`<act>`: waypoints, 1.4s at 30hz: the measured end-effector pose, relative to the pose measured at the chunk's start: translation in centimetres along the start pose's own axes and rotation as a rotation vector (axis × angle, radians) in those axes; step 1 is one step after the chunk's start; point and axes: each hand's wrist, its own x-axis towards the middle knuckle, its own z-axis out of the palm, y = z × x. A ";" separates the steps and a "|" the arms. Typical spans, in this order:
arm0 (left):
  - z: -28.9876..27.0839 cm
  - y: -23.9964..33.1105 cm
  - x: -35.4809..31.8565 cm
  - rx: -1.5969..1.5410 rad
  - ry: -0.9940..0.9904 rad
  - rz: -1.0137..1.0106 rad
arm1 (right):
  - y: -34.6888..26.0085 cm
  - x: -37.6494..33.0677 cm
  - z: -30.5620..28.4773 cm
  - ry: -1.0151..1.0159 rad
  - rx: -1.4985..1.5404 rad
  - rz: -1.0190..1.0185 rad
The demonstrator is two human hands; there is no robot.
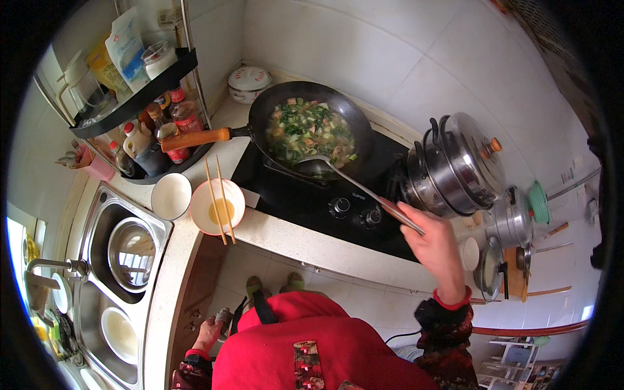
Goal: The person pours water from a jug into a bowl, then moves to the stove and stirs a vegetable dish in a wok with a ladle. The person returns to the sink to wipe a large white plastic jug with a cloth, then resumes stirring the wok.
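My right hand [429, 237] is closed around the handle of a long metal ladle [354, 184]. The ladle's bowl rests at the near inside edge of a black wok [260, 127], against the food. Chopped greens and pale pieces [312, 130] sit in some liquid in the wok. Low at my left side, my left hand [207, 335] is curled beside a small grey object [223, 317], which I cannot make out. The wok's wooden handle [195, 139] points left, with no hand on it.
Stacked steel pots [448, 169] stand right of the wok on the black cooktop [296, 205]. Chopsticks lie across a bowl of yellow liquid [201, 214], next to a white bowl [171, 196]. A bottle rack [140, 94] and a double sink [97, 273] are on the left.
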 end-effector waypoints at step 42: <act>0.7 -3.2 2.3 -0.270 -0.005 0.040 | 5.1 4.4 1.5 0.219 -0.468 -0.150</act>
